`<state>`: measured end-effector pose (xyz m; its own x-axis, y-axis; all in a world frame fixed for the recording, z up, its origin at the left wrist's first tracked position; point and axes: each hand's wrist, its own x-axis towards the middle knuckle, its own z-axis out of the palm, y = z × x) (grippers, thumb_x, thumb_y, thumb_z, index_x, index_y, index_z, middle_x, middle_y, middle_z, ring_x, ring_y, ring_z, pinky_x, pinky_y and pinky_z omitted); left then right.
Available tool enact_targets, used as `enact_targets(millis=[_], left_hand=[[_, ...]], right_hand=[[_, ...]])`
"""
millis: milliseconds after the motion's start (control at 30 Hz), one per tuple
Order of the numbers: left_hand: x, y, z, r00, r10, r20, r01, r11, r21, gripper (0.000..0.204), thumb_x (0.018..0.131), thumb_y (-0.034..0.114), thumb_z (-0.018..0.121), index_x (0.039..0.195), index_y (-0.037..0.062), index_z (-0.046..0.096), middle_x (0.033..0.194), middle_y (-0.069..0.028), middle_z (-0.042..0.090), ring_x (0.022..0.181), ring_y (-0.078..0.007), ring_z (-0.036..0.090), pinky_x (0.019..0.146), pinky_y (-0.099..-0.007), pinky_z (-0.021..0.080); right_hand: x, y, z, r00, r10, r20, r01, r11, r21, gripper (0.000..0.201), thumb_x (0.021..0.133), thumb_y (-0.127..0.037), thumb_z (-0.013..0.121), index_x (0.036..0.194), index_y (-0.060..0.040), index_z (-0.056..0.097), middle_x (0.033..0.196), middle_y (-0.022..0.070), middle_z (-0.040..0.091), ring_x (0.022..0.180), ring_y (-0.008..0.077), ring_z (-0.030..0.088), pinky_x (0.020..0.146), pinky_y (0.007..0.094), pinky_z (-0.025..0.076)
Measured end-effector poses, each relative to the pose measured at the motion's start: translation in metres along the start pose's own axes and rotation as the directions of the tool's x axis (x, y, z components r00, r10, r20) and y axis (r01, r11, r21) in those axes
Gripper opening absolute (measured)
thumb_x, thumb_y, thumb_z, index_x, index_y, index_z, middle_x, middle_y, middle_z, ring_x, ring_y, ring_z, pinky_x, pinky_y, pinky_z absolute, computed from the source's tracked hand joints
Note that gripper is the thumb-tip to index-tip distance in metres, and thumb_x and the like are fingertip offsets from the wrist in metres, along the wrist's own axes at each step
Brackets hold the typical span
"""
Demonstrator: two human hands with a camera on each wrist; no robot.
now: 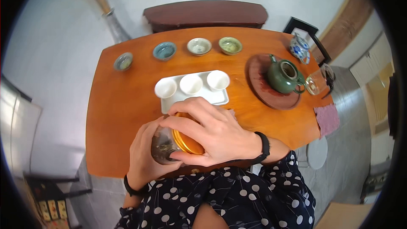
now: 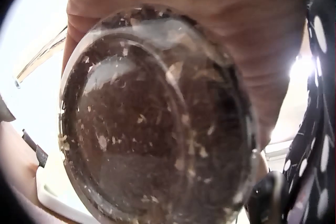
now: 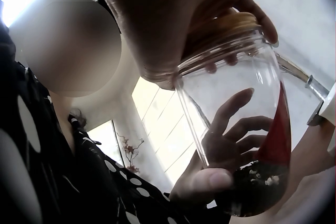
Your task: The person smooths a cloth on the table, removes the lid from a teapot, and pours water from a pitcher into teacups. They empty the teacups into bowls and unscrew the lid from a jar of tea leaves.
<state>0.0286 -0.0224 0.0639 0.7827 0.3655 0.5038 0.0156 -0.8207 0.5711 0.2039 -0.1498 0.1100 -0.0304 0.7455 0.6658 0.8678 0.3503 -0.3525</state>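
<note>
In the head view, a clear glass jar (image 1: 163, 146) is held tilted close to the person's body, over the table's near edge. My left hand (image 1: 142, 157) grips its glass body from the left. My right hand (image 1: 216, 131) curls over the gold lid (image 1: 188, 142), which sits on the jar's mouth. Dark dried leaves with pale flecks lie at the bottom of the jar (image 3: 262, 182) in the right wrist view. From the left wrist view the jar's round base (image 2: 142, 124) fills the middle, against the left palm (image 2: 210, 3).
Just beyond the hands, a white tray (image 1: 222, 97) bears three white cups (image 1: 191, 85). Several small bowls (image 1: 164, 51) line the far side. At right are a green teapot (image 1: 282, 77) on a round reddish-brown tray (image 1: 260, 89), a glass pitcher (image 1: 316, 83) and a folded cloth (image 1: 327, 119).
</note>
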Motion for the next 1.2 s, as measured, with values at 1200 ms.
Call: enact_targets(millis=[1200], left_hand=[[-0.120,-0.058,-0.069,0.728,-0.623,-0.286,0.348,0.695,-0.629,0.105,0.062,0.018,0.092,0.146,-0.0011,0.033,0.138,-0.0125,0.048,0.132,-0.0220,0.044,0.112,-0.0377,0.035]], right_hand=[[0.103,0.024,0.184,0.862,0.367,0.350,-0.474,0.342,0.811,0.053,0.096,-0.030,0.067,0.134,-0.0024,0.044,0.119,0.0104,0.056,0.103,0.0125,0.055,0.089,0.0249,0.047]])
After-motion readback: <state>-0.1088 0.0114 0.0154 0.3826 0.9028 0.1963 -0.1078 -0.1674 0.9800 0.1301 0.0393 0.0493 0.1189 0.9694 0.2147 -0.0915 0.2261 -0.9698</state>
